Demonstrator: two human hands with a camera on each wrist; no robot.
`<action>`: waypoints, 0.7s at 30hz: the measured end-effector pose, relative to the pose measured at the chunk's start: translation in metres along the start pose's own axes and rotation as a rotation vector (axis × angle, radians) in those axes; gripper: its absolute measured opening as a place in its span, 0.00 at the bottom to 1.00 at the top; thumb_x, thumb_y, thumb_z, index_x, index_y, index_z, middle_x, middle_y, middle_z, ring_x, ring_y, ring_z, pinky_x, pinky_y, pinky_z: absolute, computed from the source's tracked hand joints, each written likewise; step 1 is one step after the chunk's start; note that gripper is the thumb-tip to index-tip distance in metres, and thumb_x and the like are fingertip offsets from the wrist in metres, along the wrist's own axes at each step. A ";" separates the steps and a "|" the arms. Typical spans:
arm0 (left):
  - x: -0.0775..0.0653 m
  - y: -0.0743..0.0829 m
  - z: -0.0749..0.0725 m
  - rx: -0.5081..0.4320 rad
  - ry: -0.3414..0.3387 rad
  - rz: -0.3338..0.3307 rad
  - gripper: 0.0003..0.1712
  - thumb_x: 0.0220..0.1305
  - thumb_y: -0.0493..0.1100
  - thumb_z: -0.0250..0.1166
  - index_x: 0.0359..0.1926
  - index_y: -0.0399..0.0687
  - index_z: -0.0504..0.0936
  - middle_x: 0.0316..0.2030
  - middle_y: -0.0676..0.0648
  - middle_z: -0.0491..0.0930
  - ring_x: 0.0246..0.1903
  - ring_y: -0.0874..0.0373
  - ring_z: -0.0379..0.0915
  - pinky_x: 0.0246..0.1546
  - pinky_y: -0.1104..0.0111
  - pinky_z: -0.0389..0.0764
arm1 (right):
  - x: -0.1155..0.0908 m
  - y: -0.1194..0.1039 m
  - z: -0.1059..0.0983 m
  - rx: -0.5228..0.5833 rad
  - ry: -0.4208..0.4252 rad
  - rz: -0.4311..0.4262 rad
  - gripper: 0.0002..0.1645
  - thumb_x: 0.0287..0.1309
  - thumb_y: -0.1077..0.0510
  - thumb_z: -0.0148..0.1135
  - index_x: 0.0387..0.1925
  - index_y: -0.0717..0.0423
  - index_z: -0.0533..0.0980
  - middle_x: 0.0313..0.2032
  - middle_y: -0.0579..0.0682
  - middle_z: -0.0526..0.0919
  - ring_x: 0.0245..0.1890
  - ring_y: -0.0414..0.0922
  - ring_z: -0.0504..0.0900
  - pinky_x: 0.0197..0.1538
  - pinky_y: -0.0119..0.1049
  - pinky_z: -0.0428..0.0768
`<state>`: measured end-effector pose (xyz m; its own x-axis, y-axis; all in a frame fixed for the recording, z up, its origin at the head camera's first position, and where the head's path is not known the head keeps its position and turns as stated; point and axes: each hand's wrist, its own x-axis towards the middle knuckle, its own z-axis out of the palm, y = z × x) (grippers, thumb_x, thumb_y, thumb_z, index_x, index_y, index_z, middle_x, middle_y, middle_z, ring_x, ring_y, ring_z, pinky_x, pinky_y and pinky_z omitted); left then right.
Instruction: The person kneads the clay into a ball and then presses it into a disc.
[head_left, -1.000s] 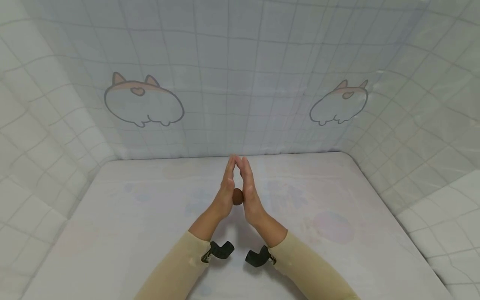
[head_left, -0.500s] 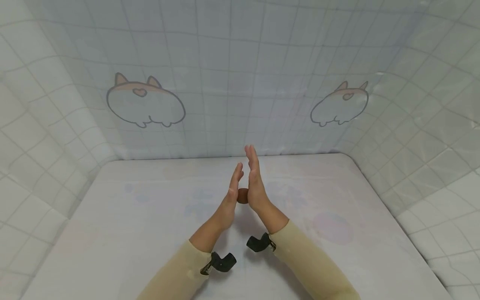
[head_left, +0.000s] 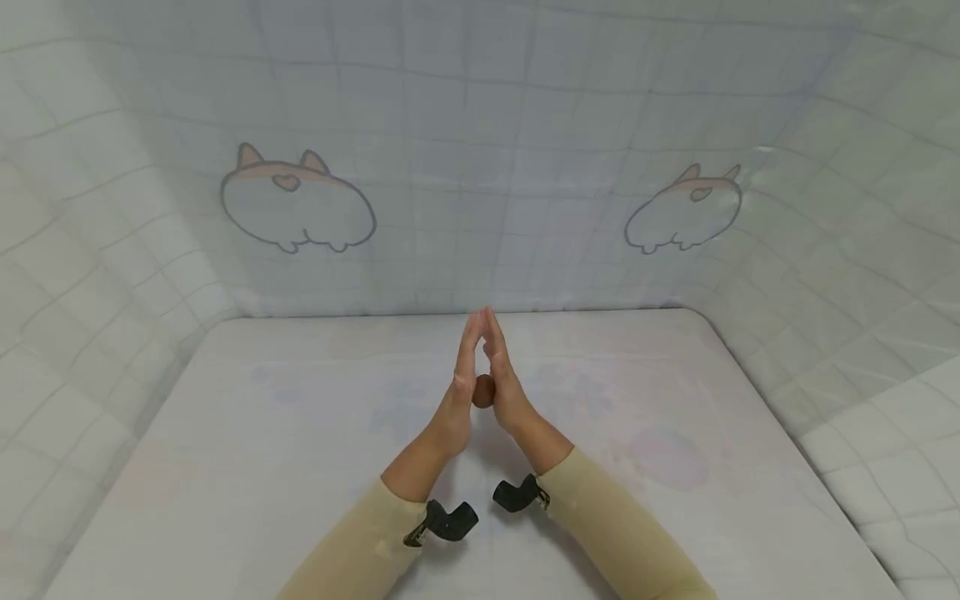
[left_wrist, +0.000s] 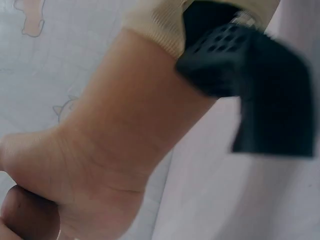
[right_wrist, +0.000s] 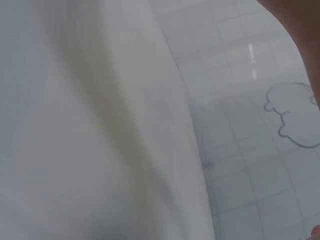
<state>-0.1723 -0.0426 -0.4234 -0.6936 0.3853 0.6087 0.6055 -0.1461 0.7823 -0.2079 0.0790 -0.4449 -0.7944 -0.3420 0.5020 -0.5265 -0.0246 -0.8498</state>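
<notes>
In the head view a small brown ball [head_left: 483,391] sits between my two palms, above the table. My left hand [head_left: 456,408] presses it from the left, fingers straight and pointing away from me. From the other side my right hand [head_left: 512,396] presses with straight fingers too. The fingertips of both hands meet at the top, leaving a narrow gap above the ball. The left wrist view shows the brown ball [left_wrist: 31,212] against the base of my left hand [left_wrist: 85,185]. Only a bit of the right arm [right_wrist: 302,25] enters the right wrist view.
Beneath the hands lies a pale table [head_left: 300,458] with faint coloured prints. A white grid-patterned curtain [head_left: 495,200] with cartoon animal drawings hangs behind it and along both sides. Black wrist mounts [head_left: 452,522] stick out from the beige sleeves [head_left: 360,537].
Half a second ago the right hand was slid ahead of the left; now it has come back and the fingertips are level again. The ball has stayed between the palms.
</notes>
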 end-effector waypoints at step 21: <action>0.004 -0.019 -0.017 0.132 0.023 -0.154 0.56 0.64 0.81 0.19 0.80 0.51 0.31 0.79 0.47 0.24 0.77 0.50 0.17 0.67 0.34 0.27 | -0.020 -0.029 0.025 0.098 0.052 -0.219 0.53 0.71 0.24 0.23 0.79 0.56 0.29 0.77 0.66 0.38 0.78 0.56 0.38 0.73 0.62 0.39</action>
<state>-0.1936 -0.0541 -0.4333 -0.7896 0.3728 0.4874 0.5365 0.0339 0.8432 -0.1694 0.0630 -0.4346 -0.6804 -0.2695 0.6815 -0.6581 -0.1844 -0.7300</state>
